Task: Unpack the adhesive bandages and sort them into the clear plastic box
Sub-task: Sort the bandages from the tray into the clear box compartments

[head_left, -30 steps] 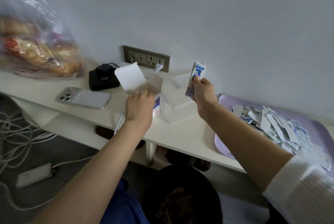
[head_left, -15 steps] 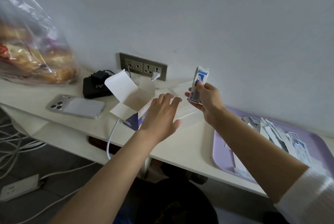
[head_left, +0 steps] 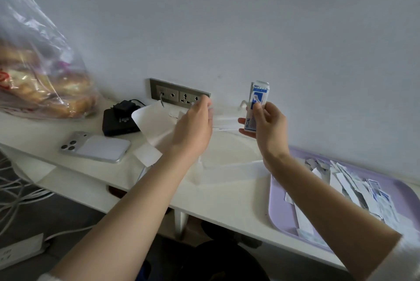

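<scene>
White wall fills most of the frame, with a white counter [head_left: 227,199] running below it from the left edge to the lower right. At centre right, the right hand [head_left: 266,124] holds a stack of adhesive bandages [head_left: 258,96] upright. Its fingers [head_left: 244,120] are curled round the lower half and the thumb presses the front, so the grasp is firm.

The clear plastic box [head_left: 223,123] stands on the counter between the two hands, faint against the wall. The left hand [head_left: 193,128] is raised just left of it, back to the camera. Its fingers [head_left: 203,102] are loosely bent near the box's upper edge. Whether they pinch a lid or only hover I cannot tell.

The step looks like loading this stack into the box. It would go best with the left hand steadying the light box or holding it open, and the stack lowered edge-first and square, so that the bandages do not fan out.

More bandages [head_left: 354,187] lie heaped on a purple tray [head_left: 279,212] at lower right. An opened carton [head_left: 152,121] sits left of centre.
</scene>
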{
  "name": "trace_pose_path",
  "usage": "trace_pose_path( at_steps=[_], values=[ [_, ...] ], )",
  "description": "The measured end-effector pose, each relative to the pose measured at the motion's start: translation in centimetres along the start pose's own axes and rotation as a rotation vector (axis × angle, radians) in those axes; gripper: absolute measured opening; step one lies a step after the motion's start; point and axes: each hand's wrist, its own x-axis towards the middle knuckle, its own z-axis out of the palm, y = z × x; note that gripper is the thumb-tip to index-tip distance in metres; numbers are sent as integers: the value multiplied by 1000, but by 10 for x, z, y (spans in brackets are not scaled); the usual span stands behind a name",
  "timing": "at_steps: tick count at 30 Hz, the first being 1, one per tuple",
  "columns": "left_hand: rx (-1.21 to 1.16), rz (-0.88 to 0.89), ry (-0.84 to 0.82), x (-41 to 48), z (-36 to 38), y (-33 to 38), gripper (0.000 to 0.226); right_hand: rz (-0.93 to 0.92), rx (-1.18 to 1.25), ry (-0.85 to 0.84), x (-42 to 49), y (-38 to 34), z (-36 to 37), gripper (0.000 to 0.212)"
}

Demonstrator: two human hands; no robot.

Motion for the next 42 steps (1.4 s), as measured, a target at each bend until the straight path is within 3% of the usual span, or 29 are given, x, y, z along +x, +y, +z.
trace_pose_path(
  at_steps=[4,8,12,16,21,26,29,33,42],
  values=[
    [-72,-132,55,14,-3,-3,16,40,-26,21,-2,10,-2,19],
    [-247,-119,52,15,-6,-3,32,136,-319,-107,-5,34,-5,29],
    [-148,-51,59,-4,-5,-5,40,186,-444,-148,-2,49,-9,25],
    [-34,9,-15,-39,2,-12,32,252,-506,-166,5,54,-14,26],
    [36,-92,-126,-78,20,-17,26,248,-926,-382,15,45,2,24],
    [-45,-102,-74,-88,29,-23,23,396,-1106,-606,17,58,40,29],
    [-22,-60,-60,-88,32,-26,33,371,-1359,-701,9,63,59,32],
    [32,-108,-82,-89,33,-29,38,438,-1296,-815,7,70,76,33],
    [16,-222,-170,-86,23,-31,38,454,-1263,-839,14,70,73,26]
  ],
)
